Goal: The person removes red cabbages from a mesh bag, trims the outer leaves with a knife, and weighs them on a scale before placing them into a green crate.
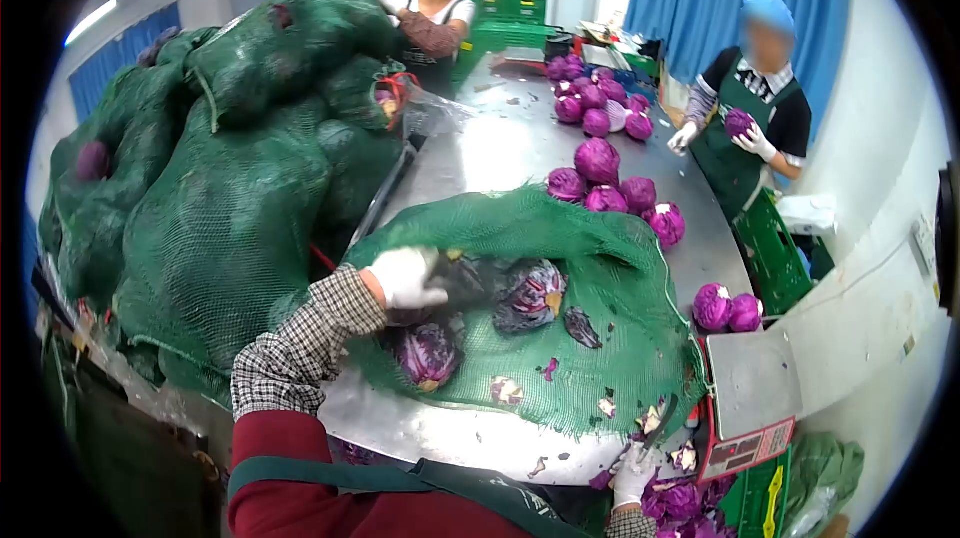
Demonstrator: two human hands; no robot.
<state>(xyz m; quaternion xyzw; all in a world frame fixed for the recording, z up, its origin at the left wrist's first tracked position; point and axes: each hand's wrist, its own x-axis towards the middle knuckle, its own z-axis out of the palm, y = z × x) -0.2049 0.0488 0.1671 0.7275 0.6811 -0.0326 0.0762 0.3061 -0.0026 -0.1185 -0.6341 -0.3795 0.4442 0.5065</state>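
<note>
My left hand (405, 278), in a white glove, is at a dark, blurred red cabbage (468, 283) over the green mesh bag (620, 338); its fingers curl against the cabbage, and both are smeared by motion. Beside it on the mesh lie another red cabbage (532, 296) with dark outer leaves and a red cabbage (428, 353) nearer me. A loose dark leaf (582, 328) is to their right. Low at the table's front edge, my gloved right hand (633, 478) is closed round a knife (661, 422), its dark blade pointing up. The handle is mostly hidden.
Full green mesh sacks (230, 208) are piled on the left. Peeled red cabbages (597, 162) stand along the steel table (465, 153). A scale (755, 388) and cut leaves (680, 503) are at the right. One co-worker (770, 88) holds a cabbage; another person (440, 18) stands behind the sacks.
</note>
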